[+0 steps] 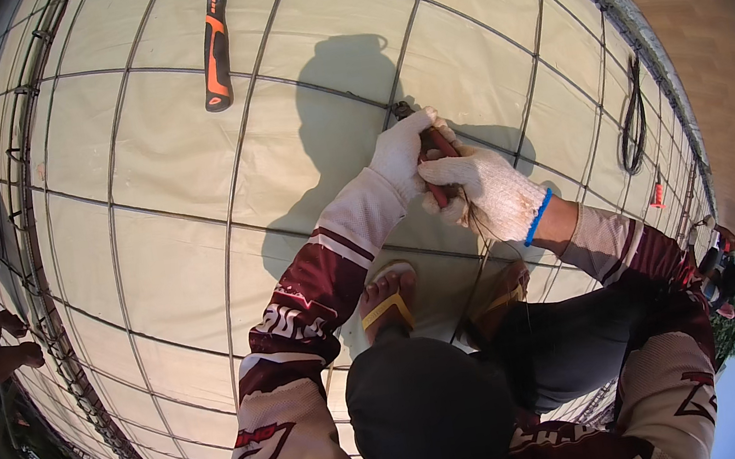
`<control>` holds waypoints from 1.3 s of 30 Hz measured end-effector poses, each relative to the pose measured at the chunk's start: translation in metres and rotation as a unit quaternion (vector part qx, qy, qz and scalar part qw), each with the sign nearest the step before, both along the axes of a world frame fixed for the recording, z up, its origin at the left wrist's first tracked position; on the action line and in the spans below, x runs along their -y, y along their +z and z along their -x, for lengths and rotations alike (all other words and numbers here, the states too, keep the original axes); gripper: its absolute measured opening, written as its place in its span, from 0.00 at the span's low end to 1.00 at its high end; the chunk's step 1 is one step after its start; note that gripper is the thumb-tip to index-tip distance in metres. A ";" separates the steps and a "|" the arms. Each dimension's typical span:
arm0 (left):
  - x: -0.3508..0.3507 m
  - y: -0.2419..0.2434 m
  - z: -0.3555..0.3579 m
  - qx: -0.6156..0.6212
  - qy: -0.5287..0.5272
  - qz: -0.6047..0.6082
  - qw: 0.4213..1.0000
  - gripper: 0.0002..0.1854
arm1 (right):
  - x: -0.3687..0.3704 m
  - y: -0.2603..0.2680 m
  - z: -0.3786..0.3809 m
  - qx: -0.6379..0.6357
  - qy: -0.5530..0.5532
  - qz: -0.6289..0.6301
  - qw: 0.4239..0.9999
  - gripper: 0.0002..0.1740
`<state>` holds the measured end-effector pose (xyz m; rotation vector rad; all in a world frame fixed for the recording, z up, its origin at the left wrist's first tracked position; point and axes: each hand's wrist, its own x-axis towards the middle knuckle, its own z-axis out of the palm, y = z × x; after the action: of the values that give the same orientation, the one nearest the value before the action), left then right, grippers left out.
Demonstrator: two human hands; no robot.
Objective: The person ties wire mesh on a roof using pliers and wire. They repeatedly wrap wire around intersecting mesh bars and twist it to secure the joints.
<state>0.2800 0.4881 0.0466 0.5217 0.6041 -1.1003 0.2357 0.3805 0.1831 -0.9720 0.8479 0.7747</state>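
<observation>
Both hands wear whitish knit gloves and meet over a crossing of the steel rebar grid (235, 161). Red-handled pliers or nippers (439, 193) lie between them, with the dark head at the crossing. My left hand (404, 151) is closed around the upper part of the tool. My right hand (489, 189), its cuff edged in blue, is closed on the lower part of the red handles. Thin tie wires (475, 219) hang below my right hand. How each finger sits is partly hidden.
A hammer (218, 61) with an orange and black handle lies on the grid at upper left. A wire coil (632, 118) and a red-handled tool (657, 195) are at right. Plastic sheeting (169, 255) lies beneath the bars. Another person's hand (4, 354) shows at far left.
</observation>
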 end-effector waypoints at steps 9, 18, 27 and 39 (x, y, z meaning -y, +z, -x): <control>-0.047 -0.005 0.001 0.196 -0.218 -0.160 0.942 0.20 | -0.090 -0.076 0.060 0.042 -0.040 0.263 0.963 0.32; -0.050 0.010 -0.008 0.379 -0.419 -0.309 0.765 0.27 | -0.099 -0.085 0.068 0.081 -0.027 0.228 0.970 0.24; -0.057 0.015 0.000 0.341 -0.304 -0.281 0.844 0.25 | 0.003 -0.053 0.054 0.084 -0.114 -0.052 0.989 0.11; -0.063 0.055 -0.023 0.334 -0.378 -0.385 0.772 0.33 | -0.111 -0.049 0.040 0.083 -0.351 -0.079 0.929 0.19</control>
<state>0.3027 0.5507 0.1015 1.9194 0.1525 -1.2568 0.1957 0.4918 0.1341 -0.5157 0.8881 0.1356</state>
